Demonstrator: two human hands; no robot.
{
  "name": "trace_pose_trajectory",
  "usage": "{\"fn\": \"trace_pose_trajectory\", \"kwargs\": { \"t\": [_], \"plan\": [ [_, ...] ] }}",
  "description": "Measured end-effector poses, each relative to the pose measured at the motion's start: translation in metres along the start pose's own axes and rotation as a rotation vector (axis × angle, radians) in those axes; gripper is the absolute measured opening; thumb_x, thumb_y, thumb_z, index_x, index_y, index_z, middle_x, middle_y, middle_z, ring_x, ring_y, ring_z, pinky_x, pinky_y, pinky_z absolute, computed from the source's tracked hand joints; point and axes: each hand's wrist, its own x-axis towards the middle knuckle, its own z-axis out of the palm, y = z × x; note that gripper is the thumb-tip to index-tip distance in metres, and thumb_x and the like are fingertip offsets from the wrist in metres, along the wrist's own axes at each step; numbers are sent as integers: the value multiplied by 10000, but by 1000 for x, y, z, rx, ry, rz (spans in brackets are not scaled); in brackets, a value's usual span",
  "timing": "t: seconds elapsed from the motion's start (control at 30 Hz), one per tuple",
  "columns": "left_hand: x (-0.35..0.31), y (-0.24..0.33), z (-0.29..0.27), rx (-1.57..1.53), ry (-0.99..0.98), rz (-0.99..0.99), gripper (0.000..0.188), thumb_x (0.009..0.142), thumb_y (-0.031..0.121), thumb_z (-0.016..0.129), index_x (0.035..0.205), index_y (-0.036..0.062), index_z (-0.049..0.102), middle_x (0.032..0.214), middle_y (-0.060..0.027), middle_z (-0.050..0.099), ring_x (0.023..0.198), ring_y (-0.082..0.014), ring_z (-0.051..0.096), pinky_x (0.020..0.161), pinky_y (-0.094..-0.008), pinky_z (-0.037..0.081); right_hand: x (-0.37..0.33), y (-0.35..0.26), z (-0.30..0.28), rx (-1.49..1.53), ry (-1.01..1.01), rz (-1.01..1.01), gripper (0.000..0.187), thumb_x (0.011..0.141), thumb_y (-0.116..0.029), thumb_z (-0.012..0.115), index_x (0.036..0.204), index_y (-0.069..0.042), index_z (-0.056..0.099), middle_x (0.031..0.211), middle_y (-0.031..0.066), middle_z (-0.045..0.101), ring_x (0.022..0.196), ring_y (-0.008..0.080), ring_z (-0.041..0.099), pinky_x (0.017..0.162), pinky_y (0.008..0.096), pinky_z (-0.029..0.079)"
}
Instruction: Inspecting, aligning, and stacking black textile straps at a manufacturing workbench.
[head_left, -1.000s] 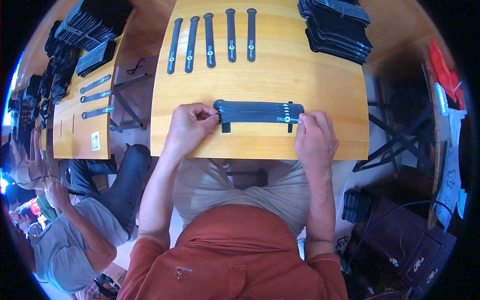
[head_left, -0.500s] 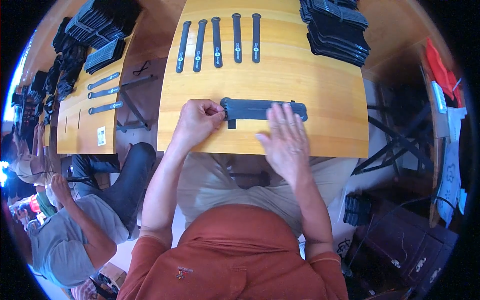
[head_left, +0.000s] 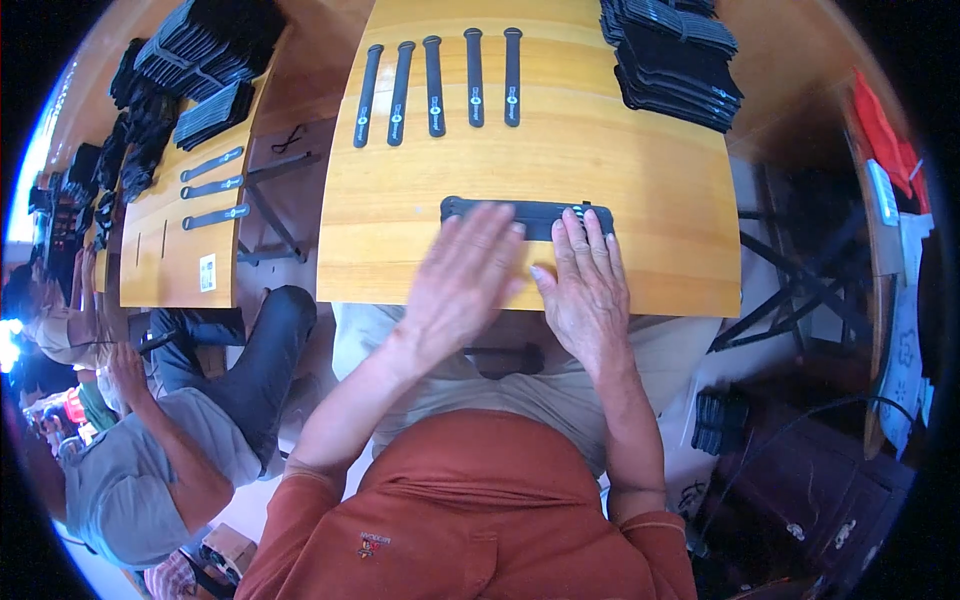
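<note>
A long, flat black fabric piece [head_left: 537,222] lies crosswise on the wooden table [head_left: 420,270] in front of me. My left hand [head_left: 462,275], slightly blurred, is laid flat over its left part with the fingers stretched out. On its right end rest the fingertips of my right hand [head_left: 587,280], flat and a little spread. Neither hand grips anything. Light printed marks show beside my right fingers; the rest of the piece's left part is hidden under my left hand.
Several black straps [head_left: 434,85] with looped ends lie in a row farther up the table. Stacked black fabric pieces [head_left: 675,70] stand at its far right corner. At left, a co-worker [head_left: 160,450] sits by another table [head_left: 185,270] holding straps and black stacks.
My left hand has let go of the piece's left end and moved right, flattening over it. My right hand has shifted slightly right. The small dark tab below the piece no longer shows.
</note>
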Motion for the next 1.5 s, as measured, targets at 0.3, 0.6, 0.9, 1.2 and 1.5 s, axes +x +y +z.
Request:
{"fn": "trace_pose_trajectory", "kwargs": {
  "t": [0.3, 0.6, 0.9, 1.2, 1.5],
  "plan": [
    [-24, -28, -21, 104, -277, -58, 681, 1001, 462, 526, 1509, 22, 417, 1596, -128, 384, 1499, -266, 328, 1233, -462, 214, 0, 0, -2, 15, 32, 7, 573, 977, -362, 599, 1415, 3, 537, 1540, 156, 459, 1478, 331, 345, 1210, 512, 247],
    [-37, -47, -24, 40, -230, -72, 622, 1011, 443, 528, 1486, 48, 457, 1584, -112, 406, 1468, -259, 377, 1217, -465, 248, 17, 4, -23, 20, 77, -63, 446, 942, -319, 644, 1259, -6, 643, 1373, 131, 599, 1328, 320, 494, 1097, 488, 392],
    [-36, -45, -24, 3, -139, -85, 643, 1007, 471, 528, 1464, 21, 478, 1562, -132, 435, 1468, -273, 376, 1211, -467, 258, 145, 9, 8, 155, 224, -159, 332, 928, -216, 648, 1170, 10, 678, 1345, 142, 619, 1210, 325, 558, 1004, 441, 482],
    [-38, -46, -23, 26, -159, -82, 652, 1006, 504, 511, 1449, 25, 508, 1555, -124, 449, 1478, -266, 357, 1219, -456, 235, 171, 14, 16, 1, 92, -81, 311, 954, -235, 616, 1136, 0, 711, 1341, 118, 633, 1188, 309, 568, 1007, 427, 472],
    [-39, -46, -21, 21, -132, -80, 650, 991, 508, 536, 1422, 21, 538, 1552, -120, 454, 1470, -258, 367, 1217, -449, 239, 138, 23, -7, -184, 68, -44, 129, 885, -48, 601, 924, 41, 686, 997, 202, 707, 980, 338, 666, 797, 435, 585]
  ]
}}
